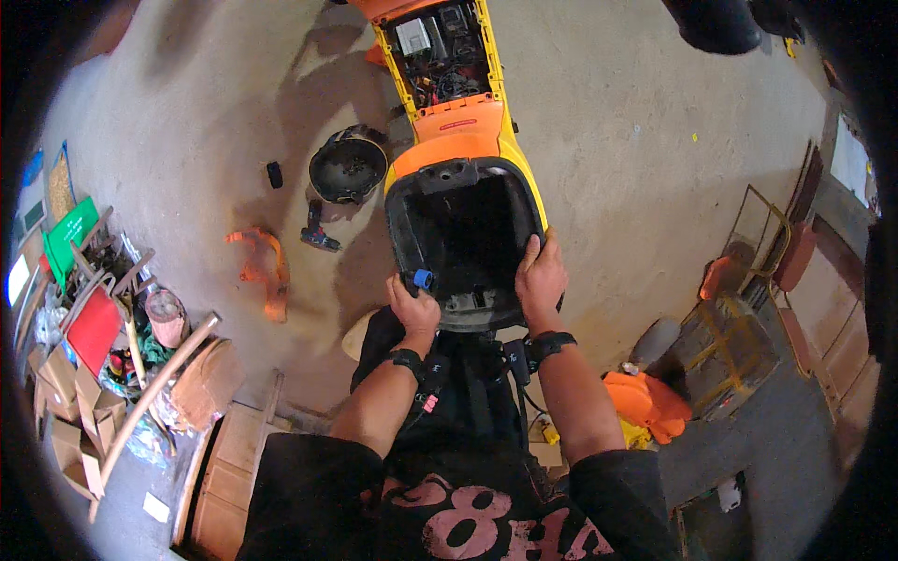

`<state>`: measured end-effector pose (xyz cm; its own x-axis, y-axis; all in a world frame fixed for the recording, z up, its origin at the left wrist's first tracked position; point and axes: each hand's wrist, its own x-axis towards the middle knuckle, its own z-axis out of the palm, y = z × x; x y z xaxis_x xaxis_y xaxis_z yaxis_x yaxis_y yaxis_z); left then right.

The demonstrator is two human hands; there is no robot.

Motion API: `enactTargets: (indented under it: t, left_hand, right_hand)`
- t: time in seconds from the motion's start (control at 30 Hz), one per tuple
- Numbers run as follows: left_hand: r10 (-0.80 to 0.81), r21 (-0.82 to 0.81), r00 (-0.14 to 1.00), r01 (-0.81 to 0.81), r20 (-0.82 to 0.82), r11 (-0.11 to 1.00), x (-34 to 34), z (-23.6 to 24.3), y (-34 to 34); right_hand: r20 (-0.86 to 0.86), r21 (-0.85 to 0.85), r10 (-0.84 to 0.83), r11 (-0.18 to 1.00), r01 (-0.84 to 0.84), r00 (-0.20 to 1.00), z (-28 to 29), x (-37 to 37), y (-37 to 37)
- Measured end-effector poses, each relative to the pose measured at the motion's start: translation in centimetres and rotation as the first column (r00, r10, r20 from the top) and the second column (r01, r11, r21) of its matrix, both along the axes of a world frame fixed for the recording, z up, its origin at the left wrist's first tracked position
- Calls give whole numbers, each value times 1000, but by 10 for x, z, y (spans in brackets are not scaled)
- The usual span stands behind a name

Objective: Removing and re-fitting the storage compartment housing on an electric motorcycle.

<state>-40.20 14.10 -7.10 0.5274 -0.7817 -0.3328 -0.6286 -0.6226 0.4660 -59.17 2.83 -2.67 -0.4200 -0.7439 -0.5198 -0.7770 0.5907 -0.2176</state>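
In front of me stands a yellow and orange scooter (458, 146) with its body opened up. A black storage bucket (399, 221) fills the middle of it, dark inside. My right hand (543, 285) is closed on the bucket's right rim, thumb on top. My left hand (412, 310), at the near left corner of the rim, is closed around a small black object with a round blue end (423, 279); its exact kind does not show. Farther ahead, an open compartment (440, 61) bares wiring and a silver box.
Left of the scooter lie a round black basin (347, 168), a cordless drill (319, 229) and an orange plastic panel (273, 271). Cartons and a red chair (94, 327) crowd the far left. Orange panels (647, 404) and a bound box (716, 360) are at right.
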Motion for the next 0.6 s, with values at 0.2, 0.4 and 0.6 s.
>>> enactTargets:
  t: [0.2,0.4,0.6]
  left_hand:
    - [-23,-54,998,26,54,998,1,-2,-3]
    - [-1,-87,999,5,39,996,-2,2,-6]
    - [-23,-101,1000,24,13,995,0,5,-8]
  right_hand:
    - [-48,21,-8,1000,9,999,2,5,-2]
    - [-75,35,-26,999,29,997,2,6,-1]
    - [-98,45,-19,999,23,995,2,10,-1]
